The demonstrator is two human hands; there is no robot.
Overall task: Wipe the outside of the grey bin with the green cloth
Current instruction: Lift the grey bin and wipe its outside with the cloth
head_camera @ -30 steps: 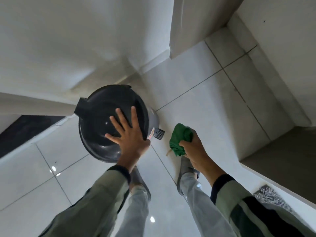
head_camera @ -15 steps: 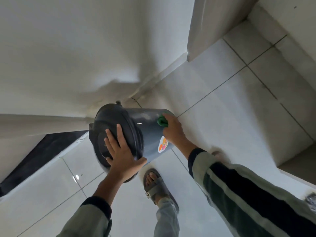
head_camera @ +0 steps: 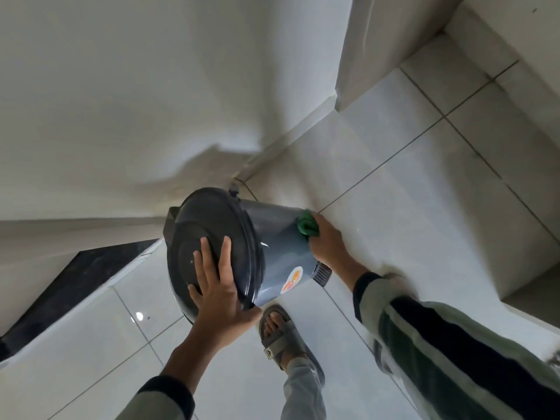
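The grey bin (head_camera: 281,250) stands in the corner on the tiled floor, tilted toward me, with a dark round lid (head_camera: 209,237) and a colourful sticker on its side. My left hand (head_camera: 219,292) lies flat on the lid, fingers spread, thumb hooked over the lid's near rim. My right hand (head_camera: 327,241) presses the bunched green cloth (head_camera: 306,223) against the bin's right side, low on the wall near the floor. Most of the cloth is hidden under my fingers.
White walls meet behind the bin, and a wall corner (head_camera: 342,95) juts out at the upper right. A black strip (head_camera: 78,283) runs along the left. My sandalled foot (head_camera: 280,331) stands just in front of the bin. A step edge (head_camera: 527,298) lies at the right.
The bin has tipped over toward me under my left hand. My right hand has carried the green cloth from beside the bin onto its side wall, then a little farther along it.
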